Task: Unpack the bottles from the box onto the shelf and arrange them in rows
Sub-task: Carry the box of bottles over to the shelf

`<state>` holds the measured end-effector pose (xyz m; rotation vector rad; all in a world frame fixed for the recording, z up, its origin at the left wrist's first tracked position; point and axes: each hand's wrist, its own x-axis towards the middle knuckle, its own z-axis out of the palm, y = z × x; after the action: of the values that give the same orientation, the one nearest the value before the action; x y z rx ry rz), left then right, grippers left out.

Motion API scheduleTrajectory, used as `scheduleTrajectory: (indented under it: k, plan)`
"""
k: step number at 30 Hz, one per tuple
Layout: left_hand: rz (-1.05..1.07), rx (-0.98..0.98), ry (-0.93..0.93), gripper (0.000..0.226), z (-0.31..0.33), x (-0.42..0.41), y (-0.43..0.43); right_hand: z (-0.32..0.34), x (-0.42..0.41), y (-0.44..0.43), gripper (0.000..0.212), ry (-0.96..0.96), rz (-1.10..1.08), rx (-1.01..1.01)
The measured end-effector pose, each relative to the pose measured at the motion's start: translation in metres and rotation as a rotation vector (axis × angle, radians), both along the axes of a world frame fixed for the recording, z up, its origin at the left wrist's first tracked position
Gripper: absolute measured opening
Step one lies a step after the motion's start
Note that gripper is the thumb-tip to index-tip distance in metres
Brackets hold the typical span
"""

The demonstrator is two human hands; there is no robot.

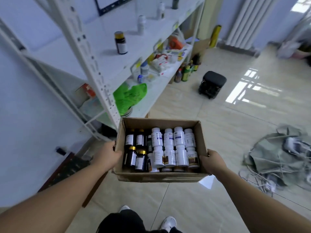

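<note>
I hold an open cardboard box (159,176) in front of me, above the tiled floor. My left hand (108,153) grips its left wall and my right hand (212,161) grips its right wall. Inside lie several white bottles (175,147) on the right and several dark amber bottles (134,148) with gold caps on the left. The white metal shelf (101,64) stands ahead to the left. On its upper board stand a dark bottle (120,43), two white bottles (141,25) and another dark one farther back.
The lower shelf board carries a green plastic bag (129,96), small boxes and packets. Glass bottles (184,73) stand on the floor by the shelf's far leg. A black stool (212,84) sits on the tiles. Grey cloth with cords (277,158) lies at the right.
</note>
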<state>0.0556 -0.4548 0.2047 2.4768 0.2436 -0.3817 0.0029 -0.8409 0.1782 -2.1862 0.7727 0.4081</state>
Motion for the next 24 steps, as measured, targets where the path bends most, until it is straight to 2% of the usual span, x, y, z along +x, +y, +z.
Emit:
scheduleTrajectory:
  k: [11, 24]
  plan:
    - [-0.204, 0.034, -0.067, 0.004, 0.007, 0.162, -0.138, 0.01, 0.082, -0.12, 0.013, -0.053, -0.19, -0.01]
    - [-0.404, 0.004, -0.089, 0.004, 0.015, 0.41, -0.325, 0.008, 0.249, -0.27, 0.009, -0.112, -0.461, -0.041]
